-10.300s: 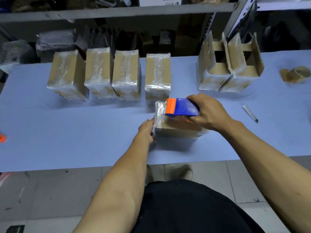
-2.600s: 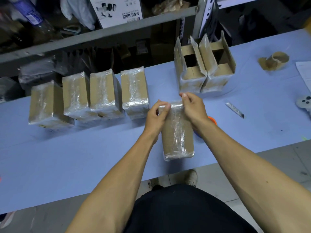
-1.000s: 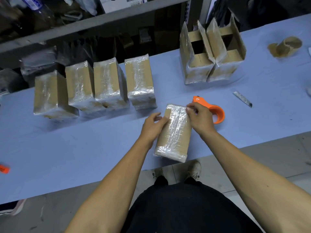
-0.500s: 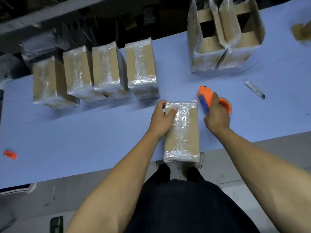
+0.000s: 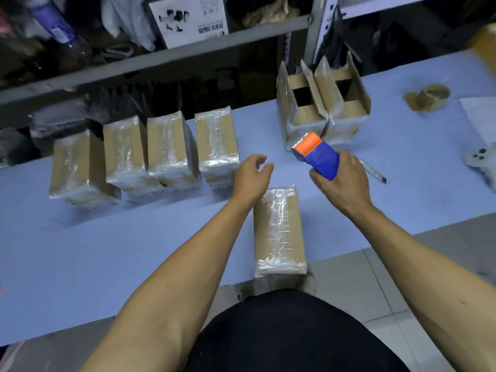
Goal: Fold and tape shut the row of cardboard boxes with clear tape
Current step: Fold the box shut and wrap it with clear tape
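The right hand (image 5: 342,181) is gripping a blue and orange tape dispenser (image 5: 316,154), fingers curled round its blue body and its orange end pointing up and away, above the blue table (image 5: 80,251). The left hand (image 5: 251,174) is hovering just beyond the far end of the taped box (image 5: 279,229), fingers loosely curled and holding nothing. That box is lying lengthwise near the table's near edge, between the two forearms, wrapped in clear tape. Four sealed boxes (image 5: 166,151) are standing in a row at the far left, close beside one another. Two open boxes (image 5: 322,103) are sitting side by side at the far right with their flaps up. A utility knife (image 5: 374,171) is lying just right of the right hand, and an empty tape core (image 5: 426,96) is resting farther right.
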Demonstrator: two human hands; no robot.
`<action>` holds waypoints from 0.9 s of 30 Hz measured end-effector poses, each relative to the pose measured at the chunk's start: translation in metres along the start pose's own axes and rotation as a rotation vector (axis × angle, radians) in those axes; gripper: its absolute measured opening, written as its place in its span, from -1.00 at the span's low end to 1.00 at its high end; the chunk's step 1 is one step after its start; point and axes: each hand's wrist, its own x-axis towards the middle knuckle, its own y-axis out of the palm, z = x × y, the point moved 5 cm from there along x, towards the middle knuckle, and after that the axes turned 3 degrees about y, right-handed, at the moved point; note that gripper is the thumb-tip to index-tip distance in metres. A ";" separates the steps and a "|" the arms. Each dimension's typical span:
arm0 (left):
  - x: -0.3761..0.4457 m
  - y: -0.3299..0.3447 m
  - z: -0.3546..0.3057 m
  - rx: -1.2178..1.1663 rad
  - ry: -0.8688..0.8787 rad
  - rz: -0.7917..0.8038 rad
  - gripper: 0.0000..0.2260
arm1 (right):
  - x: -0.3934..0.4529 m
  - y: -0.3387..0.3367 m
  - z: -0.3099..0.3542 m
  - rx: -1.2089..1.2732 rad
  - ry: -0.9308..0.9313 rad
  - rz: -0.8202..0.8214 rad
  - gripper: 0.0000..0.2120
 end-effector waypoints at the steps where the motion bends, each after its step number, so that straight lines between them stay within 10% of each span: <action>1: 0.003 -0.002 -0.011 -0.093 -0.039 -0.003 -0.82 | 0.000 -0.006 0.005 0.023 -0.040 -0.008 -0.63; 8: 0.012 -0.005 -0.058 -0.477 -0.202 0.293 -0.80 | -0.002 -0.029 0.037 0.174 -0.217 0.058 -0.55; 27: 0.000 -0.027 -0.007 -0.418 -0.117 -0.146 -0.84 | 0.005 -0.016 0.058 -0.284 -0.561 0.217 -0.58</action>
